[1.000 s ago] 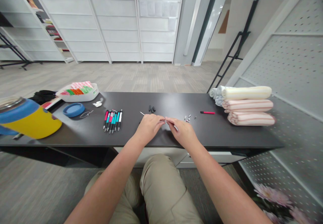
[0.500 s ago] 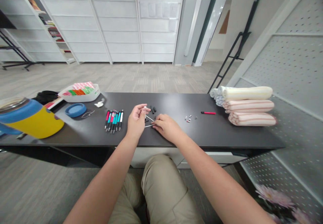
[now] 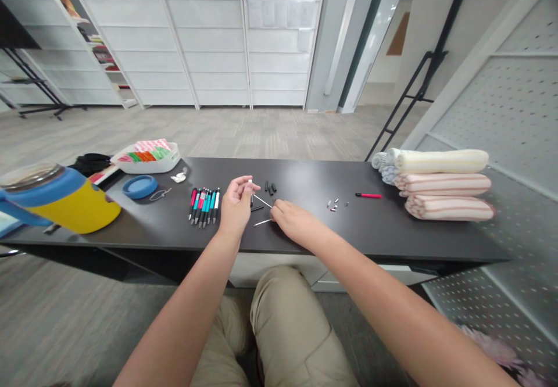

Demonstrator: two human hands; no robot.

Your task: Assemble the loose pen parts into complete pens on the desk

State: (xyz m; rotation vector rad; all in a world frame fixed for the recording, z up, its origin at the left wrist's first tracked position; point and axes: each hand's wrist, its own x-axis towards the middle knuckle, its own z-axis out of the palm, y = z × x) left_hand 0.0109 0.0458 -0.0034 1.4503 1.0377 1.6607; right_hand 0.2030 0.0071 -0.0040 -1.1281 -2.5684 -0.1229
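My left hand (image 3: 234, 204) is raised a little over the desk, its thumb and fingers pinched on a small white-and-black pen part (image 3: 251, 193). Closed fingers of my right hand (image 3: 293, 217) grip one end of a thin pen refill (image 3: 263, 201), which slants up toward the left hand. Whether its far tip sits inside the pen part is too small to tell. A second refill (image 3: 263, 222) reaches out from beside my right fingertips. Between the hands lies a black pen piece (image 3: 257, 208). Several short black grips (image 3: 270, 188) lie just beyond.
A row of assembled pens (image 3: 204, 207) lies left of my hands. Small metal tips (image 3: 333, 205) and a red pen barrel (image 3: 368, 196) are on the right. Rolled towels (image 3: 444, 183), a yellow-blue jug (image 3: 65, 201), a blue lid (image 3: 139, 187) and a white tray (image 3: 170, 163) stand along the desk (image 3: 305, 172).
The gap between my hands has widened slightly, showing more of the slanting refill and the black piece beneath. The whole view has shifted a little.
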